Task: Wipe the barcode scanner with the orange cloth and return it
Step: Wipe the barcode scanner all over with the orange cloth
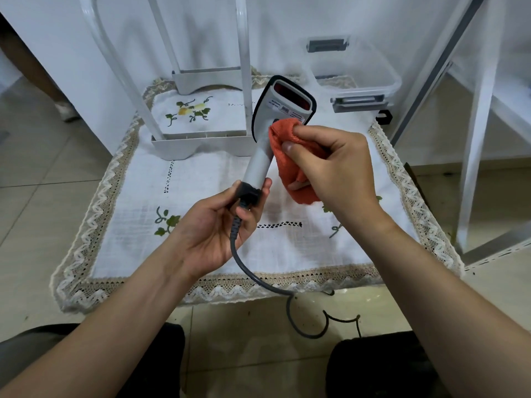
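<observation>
Tablecloth: a white cloth (201, 173) with a beige lace border (94, 202) covers the low surface in front of you; green leaf embroidery (191, 110) shows at its far left.
White frames: two upright plastic frames stand on the cloth's far left, the nearer frame (198, 145) in front of the rear frame (207, 81).
Clear box: a see-through container (373, 70) with a grey latch (359, 101) sits at your far right.
Floor: pale tiles (37, 173) lie on all sides of you.
Shelving: a white metal rack (477, 124) stands to your right.

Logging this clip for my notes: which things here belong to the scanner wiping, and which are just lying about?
In the job: barcode scanner, its grey cable, orange cloth, left hand, right hand.
Lying about: clear plastic box, white stand, embroidered tablecloth.
</observation>
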`<state>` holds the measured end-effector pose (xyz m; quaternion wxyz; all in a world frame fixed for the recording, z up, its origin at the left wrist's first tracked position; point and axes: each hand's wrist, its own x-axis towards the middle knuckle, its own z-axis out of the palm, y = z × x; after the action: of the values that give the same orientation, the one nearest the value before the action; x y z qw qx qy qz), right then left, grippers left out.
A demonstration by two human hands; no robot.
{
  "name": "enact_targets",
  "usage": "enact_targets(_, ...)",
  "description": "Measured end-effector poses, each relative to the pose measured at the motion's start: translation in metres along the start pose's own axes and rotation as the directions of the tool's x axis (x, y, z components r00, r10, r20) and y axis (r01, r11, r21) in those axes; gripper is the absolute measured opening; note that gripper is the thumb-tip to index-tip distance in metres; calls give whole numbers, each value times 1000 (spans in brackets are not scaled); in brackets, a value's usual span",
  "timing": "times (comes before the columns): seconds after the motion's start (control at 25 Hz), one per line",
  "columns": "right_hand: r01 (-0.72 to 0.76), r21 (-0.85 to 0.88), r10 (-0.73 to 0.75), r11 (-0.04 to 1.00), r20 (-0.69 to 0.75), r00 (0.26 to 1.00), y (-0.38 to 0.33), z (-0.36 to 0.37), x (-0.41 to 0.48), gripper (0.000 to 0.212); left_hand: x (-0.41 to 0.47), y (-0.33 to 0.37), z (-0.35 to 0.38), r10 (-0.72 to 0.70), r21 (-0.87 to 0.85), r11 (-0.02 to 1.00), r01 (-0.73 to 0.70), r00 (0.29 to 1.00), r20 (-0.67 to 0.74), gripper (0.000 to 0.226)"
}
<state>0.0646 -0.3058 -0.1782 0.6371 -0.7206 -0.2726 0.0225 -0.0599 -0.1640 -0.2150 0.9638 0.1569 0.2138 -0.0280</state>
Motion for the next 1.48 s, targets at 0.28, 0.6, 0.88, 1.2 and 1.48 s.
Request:
enact_targets(0.28,187,-189,-170,964,99,980,14,-3,1,11,0,-3,1,-21,50,998,22,999,-25,37)
enact_targets(0.6,98,-141,-86,985,91,992,9,-6,1,18,-2,-1,3,-25,33,999,25,1000,-10,41)
enact_targets(0.88,52,-136,-34,989,130,991,1,-6,1,33,-3,0,2,-25,36,999,25,1000,-10,39)
enact_targets(1.2,59,-144,-43,988,113,993,1,-7,4,37,-2,0,2,-21,15,1000,21,1000,-10,41)
enact_targets(1.48,135,-129,-113,982,168,979,6,-6,4,29,-2,2,2,-11,-10,1000,11,1000,17,43)
